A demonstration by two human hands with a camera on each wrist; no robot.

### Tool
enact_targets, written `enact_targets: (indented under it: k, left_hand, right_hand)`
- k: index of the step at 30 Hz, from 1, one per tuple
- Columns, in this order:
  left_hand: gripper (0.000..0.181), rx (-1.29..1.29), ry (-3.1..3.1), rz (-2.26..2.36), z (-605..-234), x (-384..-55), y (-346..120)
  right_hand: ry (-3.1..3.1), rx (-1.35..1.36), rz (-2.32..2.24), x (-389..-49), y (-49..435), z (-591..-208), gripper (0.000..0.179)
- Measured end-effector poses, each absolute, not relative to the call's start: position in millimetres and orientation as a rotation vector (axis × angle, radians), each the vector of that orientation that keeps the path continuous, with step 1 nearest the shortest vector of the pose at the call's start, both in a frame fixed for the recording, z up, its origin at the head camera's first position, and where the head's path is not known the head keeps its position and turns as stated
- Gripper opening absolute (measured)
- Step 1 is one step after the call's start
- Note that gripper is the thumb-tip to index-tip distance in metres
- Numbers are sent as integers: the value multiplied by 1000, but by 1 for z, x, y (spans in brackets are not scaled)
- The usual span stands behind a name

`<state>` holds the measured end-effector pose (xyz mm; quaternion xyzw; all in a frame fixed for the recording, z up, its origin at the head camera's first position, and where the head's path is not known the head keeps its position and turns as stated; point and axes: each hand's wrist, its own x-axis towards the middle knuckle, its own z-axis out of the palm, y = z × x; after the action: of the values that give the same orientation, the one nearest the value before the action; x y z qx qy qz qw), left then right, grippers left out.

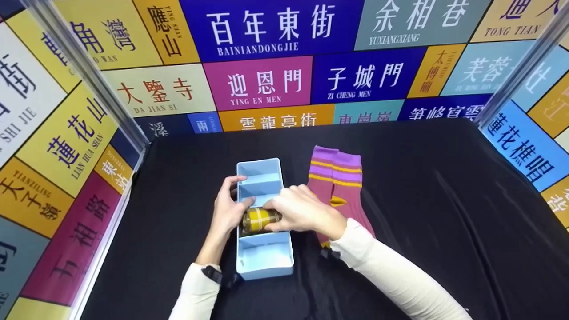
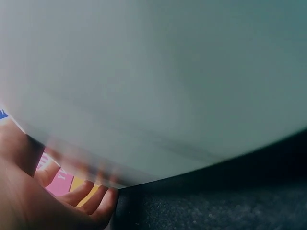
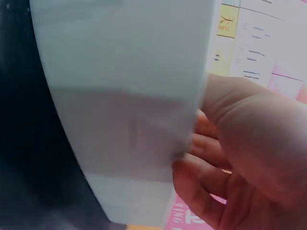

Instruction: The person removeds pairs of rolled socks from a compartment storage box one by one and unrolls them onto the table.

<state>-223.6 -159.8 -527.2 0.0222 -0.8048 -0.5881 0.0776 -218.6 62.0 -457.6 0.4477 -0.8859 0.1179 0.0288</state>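
Observation:
A light blue divided box [image 1: 266,253] lies lengthwise in front of me, its walls splitting it into several compartments. A rolled plaid cloth bundle [image 1: 261,219], yellow and brown, sits in a compartment near the middle. My right hand [image 1: 302,209] reaches over the box's right rim and grips the bundle between thumb and fingers. My left hand [image 1: 227,206] holds the left side wall, its thumb reaching inside near the bundle. Both wrist views are mostly filled by the box's pale outer wall [image 2: 144,86], with curled left fingers [image 2: 98,196] and right fingers [image 3: 192,177] at its edge.
A pair of pink and purple socks [image 1: 342,178] with yellow stripes lies flat on the black cloth [image 1: 422,213], right of the box and partly under the right forearm. Panels with printed characters [image 1: 258,82] stand behind and at both sides.

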Motion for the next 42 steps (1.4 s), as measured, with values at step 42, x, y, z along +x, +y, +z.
enact_targets:
  k: [42]
  left_hand:
    - [74, 14, -2402, -1783, -528, -221, -158]
  right_hand:
    - [-2634, 862, 1400, -213, 262, -471, 51]
